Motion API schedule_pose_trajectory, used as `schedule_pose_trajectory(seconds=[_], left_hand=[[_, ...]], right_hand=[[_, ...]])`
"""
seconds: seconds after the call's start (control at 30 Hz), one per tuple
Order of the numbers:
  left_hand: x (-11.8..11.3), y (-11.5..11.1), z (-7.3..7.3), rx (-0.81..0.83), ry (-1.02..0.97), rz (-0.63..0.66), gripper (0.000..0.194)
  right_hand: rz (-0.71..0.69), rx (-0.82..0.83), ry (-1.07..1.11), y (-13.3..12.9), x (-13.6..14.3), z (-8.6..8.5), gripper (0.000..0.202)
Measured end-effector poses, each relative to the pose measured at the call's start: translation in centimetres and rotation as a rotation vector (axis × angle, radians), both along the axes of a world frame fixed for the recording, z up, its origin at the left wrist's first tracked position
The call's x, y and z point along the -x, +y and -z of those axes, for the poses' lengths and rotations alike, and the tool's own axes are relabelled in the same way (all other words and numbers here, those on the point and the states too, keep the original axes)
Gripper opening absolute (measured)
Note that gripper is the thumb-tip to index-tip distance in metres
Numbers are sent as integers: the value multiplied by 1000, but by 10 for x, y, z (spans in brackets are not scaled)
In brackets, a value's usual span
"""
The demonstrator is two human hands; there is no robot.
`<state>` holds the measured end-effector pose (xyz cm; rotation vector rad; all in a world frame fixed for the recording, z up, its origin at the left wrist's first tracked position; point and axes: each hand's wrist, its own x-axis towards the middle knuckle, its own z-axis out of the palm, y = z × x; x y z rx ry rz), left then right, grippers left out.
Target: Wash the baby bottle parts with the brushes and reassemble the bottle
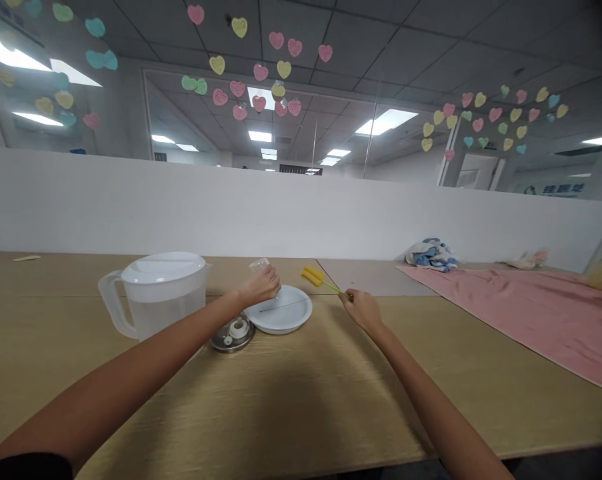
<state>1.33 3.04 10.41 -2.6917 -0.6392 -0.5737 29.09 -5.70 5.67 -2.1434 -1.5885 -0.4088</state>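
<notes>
My left hand (261, 287) is closed on a small clear container (259, 265), held over the left part of a white plate (293, 315). In my right hand (363, 308), right of the plate, is the green handle of a brush with a yellow sponge head (313, 275); the head points left, beyond the plate's right rim. A lidded white pitcher (168, 293) holding clear liquid stands behind my left forearm. Beside the plate lies a round metal lid (245, 339) with white round parts on it.
A pink cloth (525, 313) covers the table's right side, with a crumpled blue and white cloth (432, 255) at its back edge. A thin wooden piece (27, 258) lies at the far left. Behind the table (261, 413) rises a white partition (301, 213).
</notes>
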Motion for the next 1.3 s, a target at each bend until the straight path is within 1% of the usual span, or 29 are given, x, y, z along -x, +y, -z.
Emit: schedule_pose_trajectory(seconds=[0.07,0.13,0.2,0.3,0.37,0.47,0.53,0.6,0.7,0.77,0.83,0.87,0.9,0.93,0.97,1.0,1.07,1.13,1.2,1.3], left_hand=[[2,-5,0,50,-125,-19,17],[6,-13,1,95,-323,-75,31],[8,-28,6,167,-532,-117,45],[7,-56,23,365,-707,-116,49],[4,-75,41,463,-746,-97,48],[2,-92,67,512,-725,-69,48],[2,-96,81,526,-697,-72,50],[3,-94,92,526,-693,-88,52],[6,-89,103,499,-690,-77,54],[10,-84,106,461,-672,-6,61],[18,-77,106,420,-697,63,61],[22,-71,105,402,-736,61,57],[28,-65,103,386,-779,26,52],[33,-58,102,373,-810,-44,47],[39,-51,100,365,-811,-142,45],[44,-44,99,362,-769,-255,46],[51,-33,100,372,-618,-475,49],[54,-27,105,385,-495,-616,51],[54,-26,111,393,-445,-667,54],[51,-25,117,399,-399,-692,61]], right_hand=[[46,60,26,3,-1,12,33],[66,98,39,8,0,23,31],[64,146,50,12,4,34,28],[35,235,61,16,15,45,23],[16,294,64,18,24,48,20],[10,350,69,18,37,45,18],[19,357,80,20,44,39,19],[26,338,96,23,49,32,24],[11,284,123,35,55,22,40],[-17,261,147,45,60,17,48],[-50,266,170,55,66,13,49],[-64,277,178,60,68,11,46],[-73,291,181,64,71,9,42],[-78,306,180,68,73,7,36],[-77,319,174,71,75,5,32],[-71,330,165,74,76,3,29],[-56,344,143,77,77,-2,28],[-47,356,125,79,78,-7,29],[-54,369,114,79,78,-13,30],[-88,378,118,79,79,-23,27]])
